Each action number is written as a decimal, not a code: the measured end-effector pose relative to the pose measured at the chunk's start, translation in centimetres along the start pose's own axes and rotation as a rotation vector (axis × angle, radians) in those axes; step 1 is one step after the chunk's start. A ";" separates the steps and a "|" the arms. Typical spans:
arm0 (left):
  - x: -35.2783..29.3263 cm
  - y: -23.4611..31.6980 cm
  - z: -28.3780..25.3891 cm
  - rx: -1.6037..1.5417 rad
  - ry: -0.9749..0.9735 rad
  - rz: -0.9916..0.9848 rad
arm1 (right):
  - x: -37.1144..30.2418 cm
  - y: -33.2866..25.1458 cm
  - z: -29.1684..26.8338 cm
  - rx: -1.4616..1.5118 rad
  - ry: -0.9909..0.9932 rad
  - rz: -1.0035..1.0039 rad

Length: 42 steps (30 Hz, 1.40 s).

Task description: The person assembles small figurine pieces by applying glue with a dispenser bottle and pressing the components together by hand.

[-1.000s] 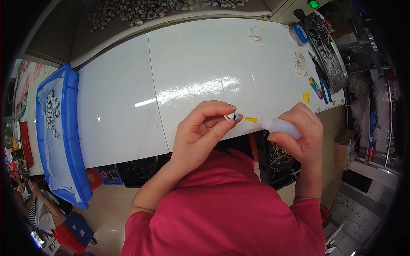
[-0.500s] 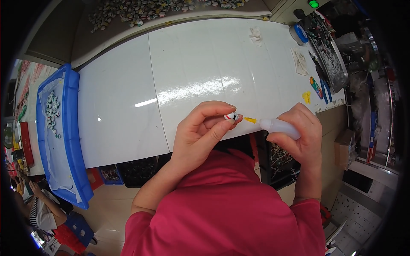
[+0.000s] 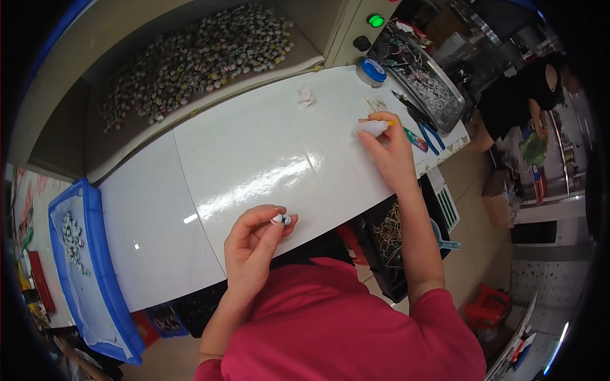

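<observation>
My left hand (image 3: 251, 247) is closed, pinching a small round white piece with red and dark markings (image 3: 280, 219) between thumb and fingertips, just above the near part of the table. My right hand (image 3: 393, 152) grips a translucent white squeeze bottle with a yellow nozzle (image 3: 373, 129), out over the right side of the table. The nozzle points to the right, well apart from the small piece. Beyond the right hand lie a stained cloth (image 3: 373, 101), blue-handled pliers (image 3: 434, 138) and a green and red tube-like item (image 3: 415, 140).
A blue tray (image 3: 101, 254) with several small pieces stands at the left. On the recessed shelf at the back lies a big heap of similar pieces (image 3: 203, 60). A blue-lidded tub (image 3: 372, 72) and a metal tray (image 3: 438, 89) sit at the far right. Another person (image 3: 518, 101) is beyond.
My right hand has carried the bottle up and away from the small piece, toward the far right of the table. My left hand still pinches the piece. The view has shifted.
</observation>
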<state>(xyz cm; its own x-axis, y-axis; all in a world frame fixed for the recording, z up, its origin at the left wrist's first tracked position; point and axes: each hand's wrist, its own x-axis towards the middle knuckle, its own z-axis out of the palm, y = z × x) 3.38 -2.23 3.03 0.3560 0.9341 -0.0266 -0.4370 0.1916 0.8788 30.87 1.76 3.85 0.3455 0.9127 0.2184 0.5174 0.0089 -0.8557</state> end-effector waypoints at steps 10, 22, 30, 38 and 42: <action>1.0 -0.9 -0.3 -0.051 -0.025 -0.027 | -5.8 -3.0 1.5 -0.134 0.083 -0.274; 1.0 -1.7 -0.5 0.001 -0.003 -0.028 | -8.2 -3.4 7.5 0.344 -0.291 -0.388; 1.4 -1.5 0.0 0.063 -0.003 -0.019 | -7.8 -2.6 7.2 0.429 -0.282 -0.367; 1.5 -2.0 0.2 0.102 -0.006 -0.015 | -7.7 -2.1 6.6 0.448 -0.303 -0.394; 1.5 -2.0 0.2 0.135 -0.013 0.002 | -7.7 -2.0 6.5 0.465 -0.307 -0.377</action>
<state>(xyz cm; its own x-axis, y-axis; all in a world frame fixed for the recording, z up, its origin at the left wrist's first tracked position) 4.98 -1.23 1.36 0.3668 0.9301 -0.0193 -0.3226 0.1466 0.9351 22.10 -2.62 0.85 -0.0666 0.8869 0.4572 0.1445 0.4619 -0.8751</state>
